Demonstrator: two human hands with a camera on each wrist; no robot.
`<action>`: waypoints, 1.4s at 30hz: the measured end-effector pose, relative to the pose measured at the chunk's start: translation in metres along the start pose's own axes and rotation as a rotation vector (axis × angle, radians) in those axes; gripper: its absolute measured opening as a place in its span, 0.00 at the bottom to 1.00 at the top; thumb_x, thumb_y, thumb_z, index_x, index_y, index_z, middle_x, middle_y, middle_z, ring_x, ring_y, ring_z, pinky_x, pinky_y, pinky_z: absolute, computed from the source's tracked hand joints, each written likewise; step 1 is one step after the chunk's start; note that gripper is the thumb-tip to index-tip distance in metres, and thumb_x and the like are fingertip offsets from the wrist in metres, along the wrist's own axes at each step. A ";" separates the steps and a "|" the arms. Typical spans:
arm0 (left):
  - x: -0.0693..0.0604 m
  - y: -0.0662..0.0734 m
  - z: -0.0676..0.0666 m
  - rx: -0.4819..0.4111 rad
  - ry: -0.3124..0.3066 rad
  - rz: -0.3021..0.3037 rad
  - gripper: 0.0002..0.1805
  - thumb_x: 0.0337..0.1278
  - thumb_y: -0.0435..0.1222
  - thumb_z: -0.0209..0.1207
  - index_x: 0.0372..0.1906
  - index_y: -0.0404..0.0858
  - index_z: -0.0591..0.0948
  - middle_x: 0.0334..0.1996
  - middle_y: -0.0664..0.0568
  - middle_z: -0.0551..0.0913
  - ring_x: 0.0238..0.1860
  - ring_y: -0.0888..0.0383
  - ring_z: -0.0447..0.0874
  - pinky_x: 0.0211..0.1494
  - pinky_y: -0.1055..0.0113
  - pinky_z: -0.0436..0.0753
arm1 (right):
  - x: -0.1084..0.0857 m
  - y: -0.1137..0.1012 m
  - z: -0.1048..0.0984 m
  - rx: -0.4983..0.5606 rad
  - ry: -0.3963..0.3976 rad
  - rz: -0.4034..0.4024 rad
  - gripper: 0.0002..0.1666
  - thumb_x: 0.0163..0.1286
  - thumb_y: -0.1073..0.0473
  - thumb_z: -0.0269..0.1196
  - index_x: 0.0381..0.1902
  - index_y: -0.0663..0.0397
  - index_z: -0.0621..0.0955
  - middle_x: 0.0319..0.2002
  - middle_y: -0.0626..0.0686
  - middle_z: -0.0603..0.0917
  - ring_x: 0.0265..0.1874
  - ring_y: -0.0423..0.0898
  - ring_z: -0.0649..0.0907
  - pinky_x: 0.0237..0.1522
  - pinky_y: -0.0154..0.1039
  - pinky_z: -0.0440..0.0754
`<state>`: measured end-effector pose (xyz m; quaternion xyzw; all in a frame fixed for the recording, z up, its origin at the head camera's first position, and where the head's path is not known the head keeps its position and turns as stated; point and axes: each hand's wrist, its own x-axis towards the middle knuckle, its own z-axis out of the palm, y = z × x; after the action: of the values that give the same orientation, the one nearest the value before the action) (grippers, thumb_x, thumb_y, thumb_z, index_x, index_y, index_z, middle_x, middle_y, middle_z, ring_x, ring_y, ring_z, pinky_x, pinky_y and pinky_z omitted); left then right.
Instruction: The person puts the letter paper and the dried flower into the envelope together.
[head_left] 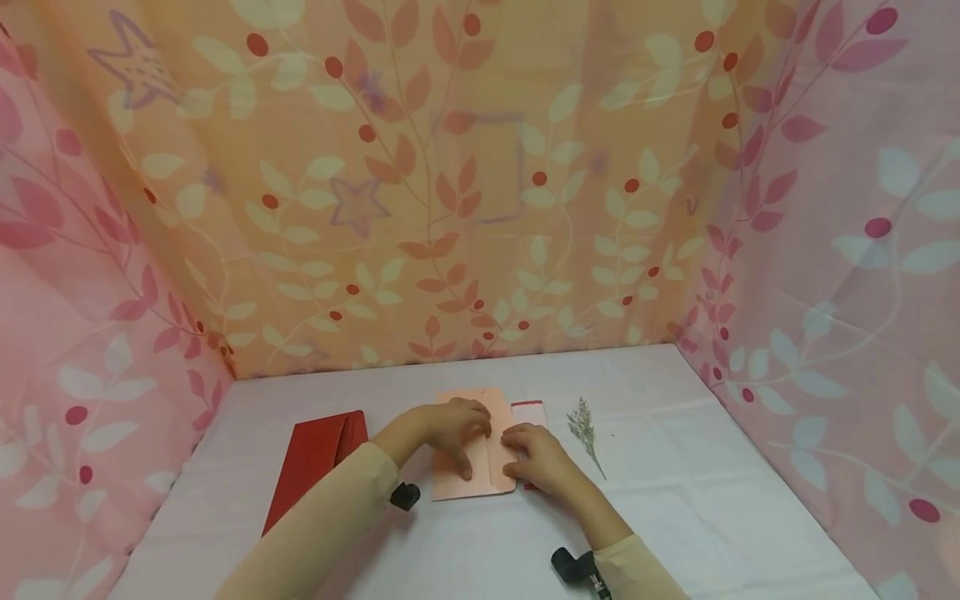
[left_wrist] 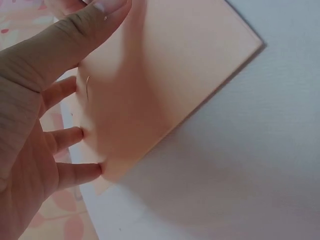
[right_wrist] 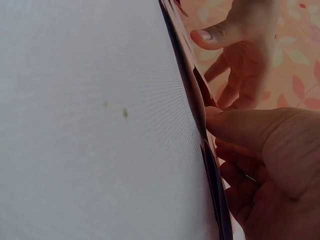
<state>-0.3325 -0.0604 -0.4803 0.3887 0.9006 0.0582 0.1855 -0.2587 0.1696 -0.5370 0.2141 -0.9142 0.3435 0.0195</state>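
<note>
A peach paper envelope (head_left: 454,483) lies on the table between both hands, its flap along the right side. Over its middle is my left hand (head_left: 453,429), fingers spread and bent, the tips of several touching the paper in the left wrist view. My right hand (head_left: 546,457) is at the envelope's right edge with curled fingers. In the right wrist view its thumb (right_wrist: 240,125) meets the paper edge, the fingers bent close beside it, seemingly pinching the edge. A white card with a red border (head_left: 529,410) shows partly behind the right hand, next to the envelope.
To the left lies a red envelope (head_left: 307,454), partly covered by the left sleeve (head_left: 322,517). A dried sprig (head_left: 583,429) lies right of the right hand. Patterned cloth (head_left: 427,208) hangs behind and on both sides of the white-covered table (head_left: 720,500).
</note>
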 end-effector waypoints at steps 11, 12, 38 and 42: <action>-0.007 -0.001 -0.007 -0.008 0.052 -0.023 0.43 0.30 0.61 0.81 0.52 0.56 0.69 0.77 0.44 0.57 0.78 0.38 0.57 0.68 0.41 0.73 | 0.002 -0.002 -0.002 -0.002 0.011 -0.033 0.27 0.58 0.59 0.75 0.55 0.63 0.85 0.57 0.53 0.83 0.59 0.56 0.79 0.63 0.56 0.75; -0.008 -0.002 -0.007 -0.014 0.050 -0.028 0.44 0.29 0.61 0.81 0.52 0.56 0.68 0.77 0.44 0.57 0.78 0.39 0.56 0.69 0.42 0.72 | 0.002 -0.003 -0.002 -0.013 0.015 -0.041 0.27 0.58 0.58 0.75 0.55 0.63 0.85 0.57 0.54 0.84 0.58 0.56 0.79 0.63 0.56 0.75; -0.012 -0.011 0.003 -0.106 0.126 0.037 0.49 0.27 0.63 0.81 0.52 0.50 0.64 0.78 0.44 0.54 0.77 0.47 0.57 0.73 0.53 0.70 | 0.001 0.003 -0.002 0.053 -0.007 -0.011 0.26 0.62 0.56 0.74 0.55 0.63 0.85 0.58 0.54 0.84 0.60 0.57 0.79 0.64 0.57 0.74; -0.011 -0.012 0.004 -0.118 0.129 0.036 0.49 0.26 0.63 0.81 0.53 0.51 0.64 0.78 0.43 0.54 0.78 0.46 0.57 0.73 0.51 0.70 | 0.001 -0.001 -0.005 0.048 0.007 -0.022 0.24 0.61 0.58 0.73 0.54 0.61 0.85 0.56 0.54 0.85 0.59 0.56 0.80 0.64 0.56 0.75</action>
<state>-0.3316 -0.0767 -0.4841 0.3888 0.8985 0.1393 0.1488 -0.2594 0.1720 -0.5324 0.2232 -0.9032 0.3661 0.0215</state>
